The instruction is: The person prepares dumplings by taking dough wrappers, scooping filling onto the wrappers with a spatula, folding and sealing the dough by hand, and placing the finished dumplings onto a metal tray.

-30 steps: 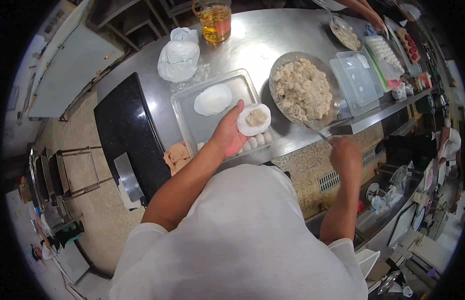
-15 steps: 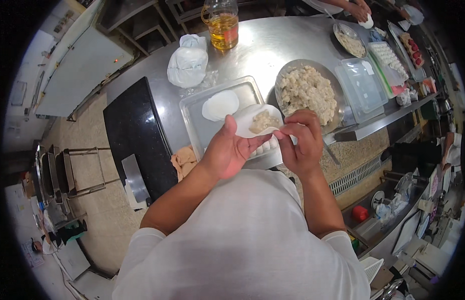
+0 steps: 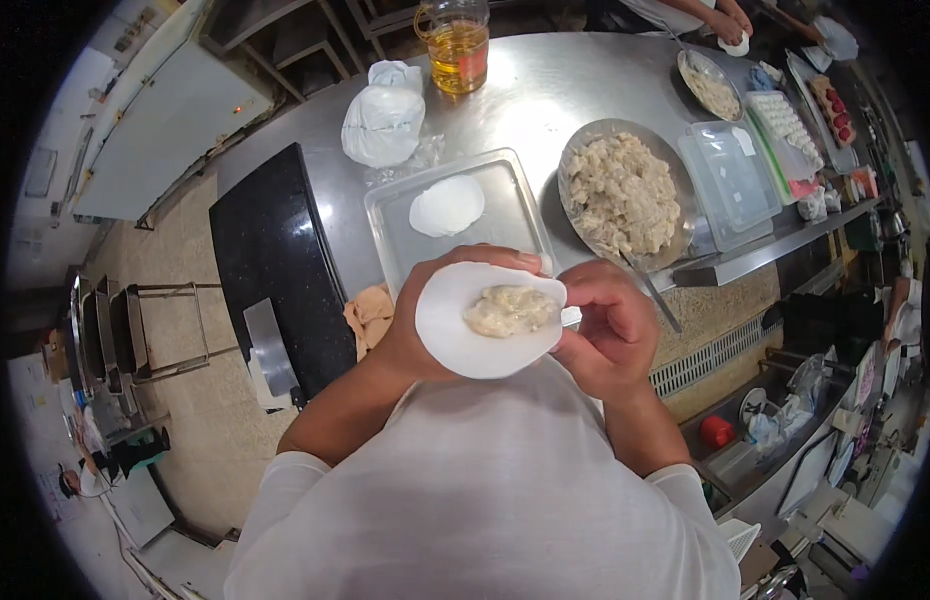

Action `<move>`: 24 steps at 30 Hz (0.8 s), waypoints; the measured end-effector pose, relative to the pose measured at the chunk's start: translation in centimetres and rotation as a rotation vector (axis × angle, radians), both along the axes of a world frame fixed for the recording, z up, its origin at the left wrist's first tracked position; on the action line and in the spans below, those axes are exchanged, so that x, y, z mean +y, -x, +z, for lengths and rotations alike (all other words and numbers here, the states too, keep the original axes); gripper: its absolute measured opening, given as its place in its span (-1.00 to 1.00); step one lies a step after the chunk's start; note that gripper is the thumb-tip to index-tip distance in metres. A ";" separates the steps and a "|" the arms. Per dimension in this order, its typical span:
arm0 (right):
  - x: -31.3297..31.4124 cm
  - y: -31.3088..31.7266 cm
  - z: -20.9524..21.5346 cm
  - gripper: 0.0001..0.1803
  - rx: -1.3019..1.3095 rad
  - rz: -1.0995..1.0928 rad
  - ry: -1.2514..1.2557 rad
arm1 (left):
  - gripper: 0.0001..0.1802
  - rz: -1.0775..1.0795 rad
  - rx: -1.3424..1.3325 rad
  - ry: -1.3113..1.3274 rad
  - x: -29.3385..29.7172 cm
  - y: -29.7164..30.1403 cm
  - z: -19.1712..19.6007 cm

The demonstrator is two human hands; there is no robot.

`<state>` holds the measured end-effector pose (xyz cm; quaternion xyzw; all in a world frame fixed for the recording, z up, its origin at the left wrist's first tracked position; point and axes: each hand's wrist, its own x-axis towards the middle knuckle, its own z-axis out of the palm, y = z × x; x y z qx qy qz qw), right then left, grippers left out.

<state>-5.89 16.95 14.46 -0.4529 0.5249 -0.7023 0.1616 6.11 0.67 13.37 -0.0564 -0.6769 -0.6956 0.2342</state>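
Note:
A round white dough wrapper [image 3: 440,335] lies nearly flat across my left hand [image 3: 403,318], which supports it from below. A mound of pale, chunky filling [image 3: 510,312] sits right of the wrapper's middle. At the wrapper's right edge, my right hand [image 3: 617,325] pinches the dough between thumb and fingers. Just beyond my hands, a metal tray [image 3: 390,215] bears a small stack of white wrappers [image 3: 447,206]; its near part is hidden behind my hands. To the right stands a wide metal bowl [image 3: 688,195] heaped with the same filling, with a long-handled utensil [image 3: 653,290] leaning in it.
Left of the tray lie a black board [image 3: 270,235], a cleaver [image 3: 272,350] and a tan cloth [image 3: 370,315]. Behind are a white plastic bag [image 3: 383,125] and an oil jug [image 3: 457,58]. Clear plastic lids [image 3: 725,180] lie right; another person's hands [image 3: 730,25] work at the far right.
Both hands have drawn nearer me, away from the tray. The wrapper, tilted and partly folded earlier, now faces up flat with its filling showing, and my left fingers have come round its far side.

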 end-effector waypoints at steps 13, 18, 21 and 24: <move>0.5 0.2 3.3 -0.73 0.436 -0.163 -0.059 | -0.44 -0.170 0.116 0.182 -0.9 1.0 1.5; 0.8 0.6 3.0 -0.75 0.459 -0.053 -0.091 | -0.51 -0.071 0.096 -0.038 0.4 0.5 1.0; 1.2 0.7 2.9 -0.75 0.519 -0.044 -0.080 | -0.53 -0.129 0.092 0.025 -0.4 0.4 1.0; 0.4 0.3 3.8 -0.72 0.514 -0.123 -0.047 | -0.56 -0.175 0.097 0.167 -0.8 0.7 1.3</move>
